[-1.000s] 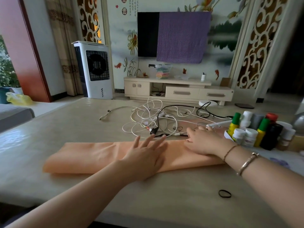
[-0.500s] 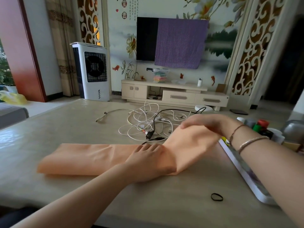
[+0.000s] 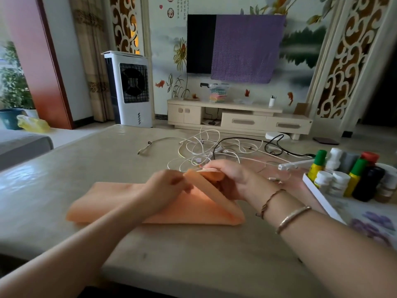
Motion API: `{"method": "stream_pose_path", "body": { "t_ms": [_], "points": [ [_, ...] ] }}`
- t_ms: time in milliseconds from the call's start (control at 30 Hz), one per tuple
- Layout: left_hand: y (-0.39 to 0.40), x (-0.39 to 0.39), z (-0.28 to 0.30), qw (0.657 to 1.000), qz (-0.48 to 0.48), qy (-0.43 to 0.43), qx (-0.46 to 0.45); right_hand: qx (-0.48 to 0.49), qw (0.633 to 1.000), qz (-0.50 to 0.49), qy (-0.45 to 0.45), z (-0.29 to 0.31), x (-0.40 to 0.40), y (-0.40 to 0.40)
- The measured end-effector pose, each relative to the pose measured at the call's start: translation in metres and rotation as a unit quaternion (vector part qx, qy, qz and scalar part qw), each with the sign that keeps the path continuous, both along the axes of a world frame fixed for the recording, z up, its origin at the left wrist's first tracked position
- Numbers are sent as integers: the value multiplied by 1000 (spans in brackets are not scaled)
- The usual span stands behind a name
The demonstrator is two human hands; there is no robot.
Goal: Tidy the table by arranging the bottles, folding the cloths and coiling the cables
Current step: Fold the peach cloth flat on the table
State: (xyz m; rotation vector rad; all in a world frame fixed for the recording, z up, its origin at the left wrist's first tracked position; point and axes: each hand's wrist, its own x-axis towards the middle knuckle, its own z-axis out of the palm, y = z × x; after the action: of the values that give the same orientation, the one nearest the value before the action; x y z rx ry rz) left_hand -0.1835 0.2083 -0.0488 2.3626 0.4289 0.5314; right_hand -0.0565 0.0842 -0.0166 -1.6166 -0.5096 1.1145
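The desk (image 3: 64,186) is wide and pale beige, with a smooth top that reflects some light on its left side. Behind it the room shows a low cream cabinet (image 3: 240,118) against a painted wall, a television (image 3: 200,43) half covered by a purple fabric (image 3: 245,47), and a white air cooler (image 3: 132,89) standing on the floor at the left.

An orange cloth (image 3: 187,208) lies on the desk in the near middle. Its right end is raised and folded over toward the left, so it makes a slanted flap. The left hand (image 3: 166,186) pinches the top edge of this flap with curled fingers. The right hand (image 3: 231,178) grips the same raised edge from the right side, fingers bent around the cloth. The two hands are almost touching at the top of the fold.

Farther on the desk, a tangle of white and black cables (image 3: 217,148) lies loose. At the right, a group of bottles (image 3: 348,175) stands together on a white tray (image 3: 320,197), with green, white and red caps.

The fingertips of both hands are blurred, so the exact grip is hard to make out. The tray is cut off by the right border, and the labels of the bottles cannot be read.
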Motion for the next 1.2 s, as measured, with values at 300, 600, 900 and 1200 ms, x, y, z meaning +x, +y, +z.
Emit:
{"method": "stream_pose_path", "body": {
  "t_ms": [300, 600, 900, 1200],
  "points": [
    [34, -20, -19, 982, 90, -8, -166, 71, 982, -36, -173, -28, -33, 14],
    [29, -14, -25, 988, 126, 34, -77, 27, 811, 58, -582, -43, -51, 16],
    [59, -41, -11, 979, 202, 20, -4, -133, 732, 170, -647, -67, -61, 29],
    [99, -90, -11, 892, 369, 252, 74, -161, 718, 172, -655, -67, -62, 28]
  ]
}}
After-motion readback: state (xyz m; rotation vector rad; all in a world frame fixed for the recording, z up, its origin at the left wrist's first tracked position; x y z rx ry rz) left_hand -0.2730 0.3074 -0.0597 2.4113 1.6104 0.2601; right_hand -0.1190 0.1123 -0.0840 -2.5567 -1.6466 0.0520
